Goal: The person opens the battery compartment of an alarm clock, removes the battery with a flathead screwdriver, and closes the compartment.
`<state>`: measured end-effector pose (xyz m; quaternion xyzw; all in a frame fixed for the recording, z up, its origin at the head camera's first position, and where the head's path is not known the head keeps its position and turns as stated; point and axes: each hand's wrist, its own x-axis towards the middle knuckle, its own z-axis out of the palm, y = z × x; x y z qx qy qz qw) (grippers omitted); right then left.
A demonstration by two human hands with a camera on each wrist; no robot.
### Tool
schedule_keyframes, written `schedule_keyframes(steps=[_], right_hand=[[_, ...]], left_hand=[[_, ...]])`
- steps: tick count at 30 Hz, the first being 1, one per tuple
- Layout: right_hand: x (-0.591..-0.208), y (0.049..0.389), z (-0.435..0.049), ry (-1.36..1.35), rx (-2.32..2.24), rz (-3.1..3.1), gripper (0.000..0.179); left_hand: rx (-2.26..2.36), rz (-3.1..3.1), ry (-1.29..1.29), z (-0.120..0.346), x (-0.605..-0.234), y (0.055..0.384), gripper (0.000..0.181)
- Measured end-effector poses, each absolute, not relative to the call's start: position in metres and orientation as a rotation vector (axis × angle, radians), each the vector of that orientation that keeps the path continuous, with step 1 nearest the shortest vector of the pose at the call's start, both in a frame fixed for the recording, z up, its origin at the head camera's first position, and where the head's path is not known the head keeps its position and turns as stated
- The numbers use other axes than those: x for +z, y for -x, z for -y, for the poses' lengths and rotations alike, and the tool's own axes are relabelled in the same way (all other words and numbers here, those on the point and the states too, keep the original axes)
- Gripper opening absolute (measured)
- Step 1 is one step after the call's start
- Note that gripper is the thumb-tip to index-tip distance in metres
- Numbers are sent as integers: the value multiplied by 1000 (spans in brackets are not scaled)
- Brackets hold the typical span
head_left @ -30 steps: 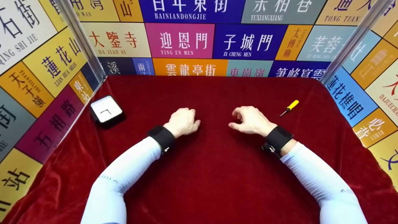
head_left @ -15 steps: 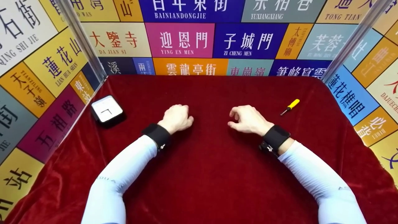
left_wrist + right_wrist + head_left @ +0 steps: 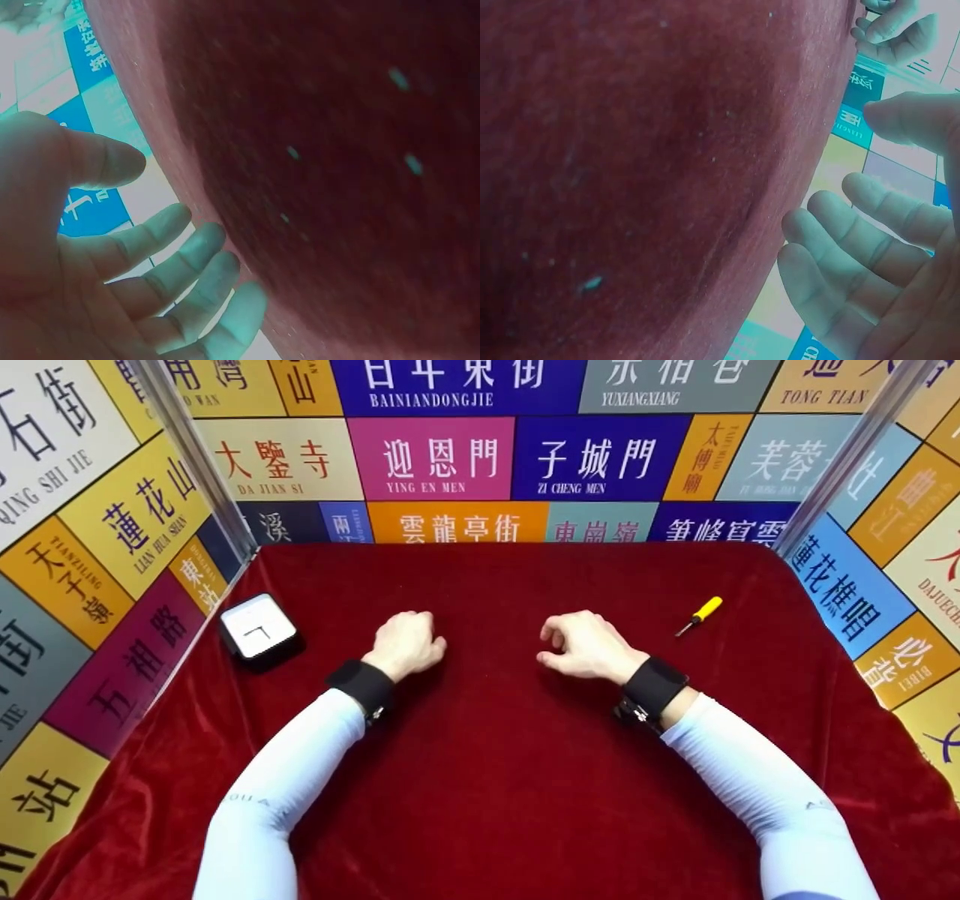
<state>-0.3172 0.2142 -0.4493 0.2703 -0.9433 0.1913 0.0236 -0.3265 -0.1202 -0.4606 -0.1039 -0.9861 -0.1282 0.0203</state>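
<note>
My left hand [image 3: 406, 643] hovers low over the red cloth left of centre, fingers loosely bent; in the left wrist view its fingers [image 3: 169, 281] and thumb are apart with nothing between them. To its right, my right hand [image 3: 586, 645] has a similar relaxed curl, and the right wrist view shows its fingers [image 3: 870, 240] spread around nothing. A square clock [image 3: 258, 627] with a white face and dark case lies at the left, nearest my left hand. On the right, beyond my right hand, lies a small screwdriver [image 3: 700, 614] with a yellow handle.
Red velvet cloth [image 3: 487, 780] covers the table, wrinkled along its left side. Sign-covered walls [image 3: 439, 457] enclose the back and both sides. Clear upright posts [image 3: 196, 457] stand at the two back corners.
My left hand has moved left, toward the clock. My right hand has shifted slightly left and a little upward in the view. The clock and screwdriver lie where they were.
</note>
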Motion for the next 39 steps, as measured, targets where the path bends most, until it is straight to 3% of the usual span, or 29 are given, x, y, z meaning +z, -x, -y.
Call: schedule_keyframes(steps=[39], right_hand=[[-445, 321, -171, -1040, 646, 2863, 39]], left_hand=[[-396, 3021, -24, 222, -447, 343, 50]])
